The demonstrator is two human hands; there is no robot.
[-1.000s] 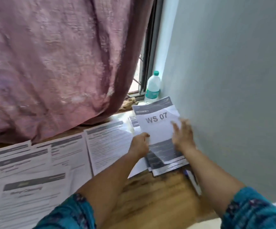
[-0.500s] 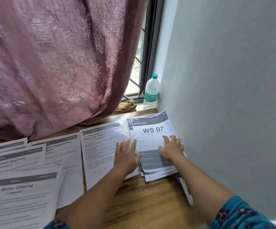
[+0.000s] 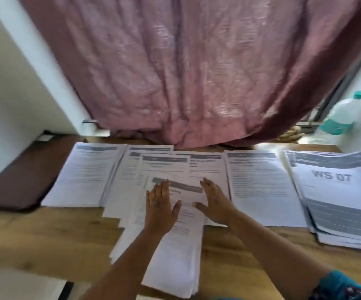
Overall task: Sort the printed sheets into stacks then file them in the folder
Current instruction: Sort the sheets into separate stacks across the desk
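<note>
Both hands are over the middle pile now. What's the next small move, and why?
Probably bring both palms inward to square the middle stack. The left hand lies flat on its top sheet and the right hand stands open at its right edge, while the sheets beneath are fanned and overlapping. The WS 07 stack at the right lies untouched.

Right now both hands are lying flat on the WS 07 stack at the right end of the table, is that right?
Not quite. In the head view the left hand and right hand lie flat on the middle stack. The WS 07 stack at the right end of the table is untouched.
</note>
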